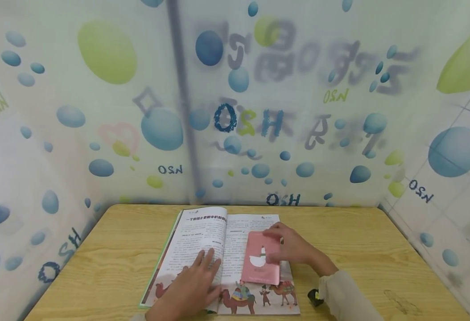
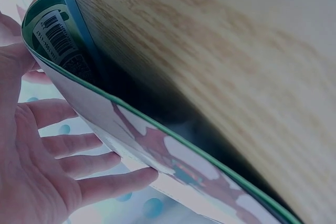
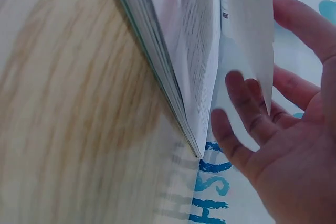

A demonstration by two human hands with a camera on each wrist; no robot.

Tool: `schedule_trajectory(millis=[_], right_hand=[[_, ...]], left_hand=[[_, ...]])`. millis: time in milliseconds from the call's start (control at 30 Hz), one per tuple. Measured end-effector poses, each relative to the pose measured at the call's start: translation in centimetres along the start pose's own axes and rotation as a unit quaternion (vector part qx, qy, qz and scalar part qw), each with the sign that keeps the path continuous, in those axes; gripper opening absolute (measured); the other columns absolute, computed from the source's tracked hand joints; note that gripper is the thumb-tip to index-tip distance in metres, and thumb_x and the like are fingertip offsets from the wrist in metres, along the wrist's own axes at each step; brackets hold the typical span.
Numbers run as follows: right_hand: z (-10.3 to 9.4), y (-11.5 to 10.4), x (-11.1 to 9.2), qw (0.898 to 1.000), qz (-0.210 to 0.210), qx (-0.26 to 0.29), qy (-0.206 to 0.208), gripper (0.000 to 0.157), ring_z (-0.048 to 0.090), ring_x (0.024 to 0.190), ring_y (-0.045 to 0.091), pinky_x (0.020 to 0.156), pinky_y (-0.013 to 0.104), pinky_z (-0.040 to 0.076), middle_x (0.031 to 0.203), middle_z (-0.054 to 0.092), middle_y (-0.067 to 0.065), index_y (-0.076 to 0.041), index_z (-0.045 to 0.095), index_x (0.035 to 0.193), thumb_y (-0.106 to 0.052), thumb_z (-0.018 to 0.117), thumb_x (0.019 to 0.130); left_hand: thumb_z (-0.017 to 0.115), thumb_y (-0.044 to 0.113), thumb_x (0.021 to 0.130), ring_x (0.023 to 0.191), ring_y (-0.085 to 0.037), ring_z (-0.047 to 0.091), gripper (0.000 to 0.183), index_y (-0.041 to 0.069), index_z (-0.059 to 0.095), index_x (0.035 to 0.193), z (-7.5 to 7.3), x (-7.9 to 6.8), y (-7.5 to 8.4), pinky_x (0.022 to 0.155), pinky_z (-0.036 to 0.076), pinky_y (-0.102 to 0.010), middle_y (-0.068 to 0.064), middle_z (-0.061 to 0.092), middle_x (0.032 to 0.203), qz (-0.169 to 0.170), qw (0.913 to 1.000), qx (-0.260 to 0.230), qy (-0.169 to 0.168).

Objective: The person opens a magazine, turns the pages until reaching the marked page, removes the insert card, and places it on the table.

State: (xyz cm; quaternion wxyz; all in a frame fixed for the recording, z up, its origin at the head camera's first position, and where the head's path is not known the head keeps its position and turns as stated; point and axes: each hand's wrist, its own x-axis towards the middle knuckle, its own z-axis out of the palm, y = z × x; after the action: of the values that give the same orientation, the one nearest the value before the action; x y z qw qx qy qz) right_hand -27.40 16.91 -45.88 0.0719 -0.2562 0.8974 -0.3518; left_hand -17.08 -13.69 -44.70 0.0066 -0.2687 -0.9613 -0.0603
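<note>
An open magazine (image 1: 196, 243) with printed text and camel drawings lies on the table. My left hand (image 1: 192, 287) rests on its left page near the spine, fingers extended. In the left wrist view, the left hand (image 2: 58, 156) has straight fingers against the page, and the back cover with a barcode (image 2: 58, 38) bends up off the table. My right hand (image 1: 293, 245) grips the right edge of a pink card (image 1: 255, 274) with a white goose on it, over the right page. In the right wrist view, the right hand (image 3: 294, 145) has thumb and fingers on either side of the card (image 3: 249, 30).
The wooden table (image 1: 110, 258) extends to both sides of the magazine. A small black object (image 1: 314, 298) is beside the right sleeve (image 1: 345, 294). Behind the table hangs a pale curtain (image 1: 235, 183) printed with blue and green bubbles.
</note>
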Motion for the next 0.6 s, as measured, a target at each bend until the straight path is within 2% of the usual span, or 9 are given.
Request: schedule_trajectory(millis=[200, 333, 600], right_hand=[[-0.4, 0.1, -0.5, 0.997, -0.016, 0.069, -0.010, 0.057, 0.056, 0.102, 0.022, 0.083, 0.030, 0.053, 0.128, 0.053, 0.010, -0.005, 0.060, 0.136, -0.019, 0.075, 0.083], [-0.7, 0.1, -0.7, 0.993, -0.033, 0.109, -0.016, 0.053, 0.058, 0.102, 0.024, 0.082, 0.028, 0.053, 0.131, 0.052, 0.015, 0.001, 0.057, 0.137, -0.005, 0.068, 0.085], [-1.1, 0.6, -1.0, 0.986, -0.060, 0.156, -0.021, 0.042, 0.059, 0.118, 0.034, 0.095, 0.041, 0.052, 0.131, 0.055, 0.017, 0.002, 0.058, 0.136, -0.006, 0.065, 0.095]], left_hand=[[0.065, 0.041, 0.092, 0.129, -0.046, 0.048, 0.059, 0.002, 0.059, 0.135, -0.1, -0.1, 0.0, 0.074, 0.055, -0.060, -0.025, 0.044, 0.147, 0.007, 0.9999, 0.005, 0.009], [0.065, 0.042, 0.092, 0.129, -0.046, 0.048, 0.059, 0.001, 0.059, 0.135, -0.1, -0.1, -0.1, 0.074, 0.055, -0.060, -0.025, 0.045, 0.146, 0.010, 0.9999, 0.004, 0.014], [0.065, 0.043, 0.092, 0.130, -0.048, 0.046, 0.060, 0.001, 0.058, 0.136, 0.1, 0.0, 0.0, 0.075, 0.054, -0.063, -0.025, 0.044, 0.147, 0.004, 0.9999, -0.013, 0.010]])
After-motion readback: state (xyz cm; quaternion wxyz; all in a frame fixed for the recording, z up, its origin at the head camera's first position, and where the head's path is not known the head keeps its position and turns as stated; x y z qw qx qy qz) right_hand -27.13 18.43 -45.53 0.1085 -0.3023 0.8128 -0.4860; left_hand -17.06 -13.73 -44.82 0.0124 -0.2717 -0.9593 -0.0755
